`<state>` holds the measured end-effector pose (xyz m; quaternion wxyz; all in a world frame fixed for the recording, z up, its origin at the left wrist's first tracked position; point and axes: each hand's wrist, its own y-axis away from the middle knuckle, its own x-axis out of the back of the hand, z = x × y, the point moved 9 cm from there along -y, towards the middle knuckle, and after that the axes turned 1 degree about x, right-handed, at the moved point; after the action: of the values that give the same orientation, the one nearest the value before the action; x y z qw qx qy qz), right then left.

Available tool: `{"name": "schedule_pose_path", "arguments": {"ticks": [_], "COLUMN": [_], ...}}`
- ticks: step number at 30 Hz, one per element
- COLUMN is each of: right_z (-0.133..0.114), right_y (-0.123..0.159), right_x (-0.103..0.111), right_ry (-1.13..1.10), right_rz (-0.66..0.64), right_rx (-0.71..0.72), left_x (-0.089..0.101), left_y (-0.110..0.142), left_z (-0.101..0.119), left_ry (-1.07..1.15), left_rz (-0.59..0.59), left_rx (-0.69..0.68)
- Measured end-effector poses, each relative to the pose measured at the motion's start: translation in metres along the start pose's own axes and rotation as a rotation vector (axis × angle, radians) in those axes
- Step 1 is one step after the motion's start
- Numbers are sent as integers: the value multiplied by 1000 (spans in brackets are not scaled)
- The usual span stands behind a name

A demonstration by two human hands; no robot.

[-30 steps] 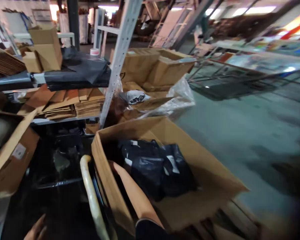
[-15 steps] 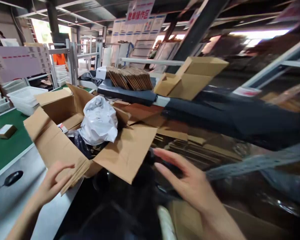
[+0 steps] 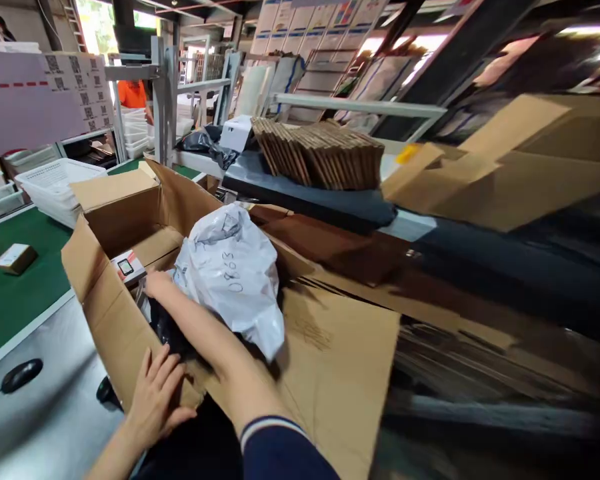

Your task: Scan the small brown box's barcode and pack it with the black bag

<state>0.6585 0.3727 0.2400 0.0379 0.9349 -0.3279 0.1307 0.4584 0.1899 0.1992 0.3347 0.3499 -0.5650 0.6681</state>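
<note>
An open cardboard box [image 3: 107, 293] stands before me with its flaps spread. My left hand [image 3: 157, 393] lies on its near flap, fingers apart. My right hand [image 3: 157, 283] reaches down inside, its fingers curled; whatever they hold is hidden. Just left of it sits a small white box [image 3: 129, 267] with a dark picture on it. Clear and black plastic packaging [image 3: 165, 333] lies below the right forearm. A crumpled white plastic bag [image 3: 235, 267], marked with handwritten digits, rests in the box to the right of that hand.
On the green surface at left are a small brown carton [image 3: 15, 259] and stacked white baskets [image 3: 60, 183]. A black oval object [image 3: 23, 375] rests on the metal table. Behind stand a row of folded cardboard [image 3: 325, 153] and another open carton [image 3: 520, 167].
My right hand has moved left from beyond the right flap into the box. My left hand has settled on the near flap. The view has swung, and the box appears larger.
</note>
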Motion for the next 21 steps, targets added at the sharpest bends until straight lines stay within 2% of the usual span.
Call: {"name": "schedule_pose_path", "arguments": {"ticks": [2, 4, 6, 8, 11, 14, 18, 21], "right_z": [41, 76, 98, 106, 99, 83, 46, 4], "right_y": [-4, 5, 16, 19, 7, -18, -50, -68], "right_x": [-16, -21, -22, -25, -27, -12, 37, 76], "right_ry": [169, 309, 389, 409, 402, 416, 388, 328], "right_rz": [-101, -195, -277, -346, -361, -256, -56, 89], "right_rx": [-211, -355, -408, -389, -327, -275, -177, -77], "left_x": [1, -1, -3, -5, -7, -8, 2, 8], "left_y": [1, 1, 1, 1, 2, 4, 5, 2], "left_z": [4, 6, 6, 6, 5, -1, -16, -19], "left_ry": [1, 18, 32, 41, 101, 260, 508, 578], "left_rz": [9, -9, -37, -60, -99, -155, -119, -84], "left_rx": [-30, -49, -50, -41, -13, 55, 183, 229]}}
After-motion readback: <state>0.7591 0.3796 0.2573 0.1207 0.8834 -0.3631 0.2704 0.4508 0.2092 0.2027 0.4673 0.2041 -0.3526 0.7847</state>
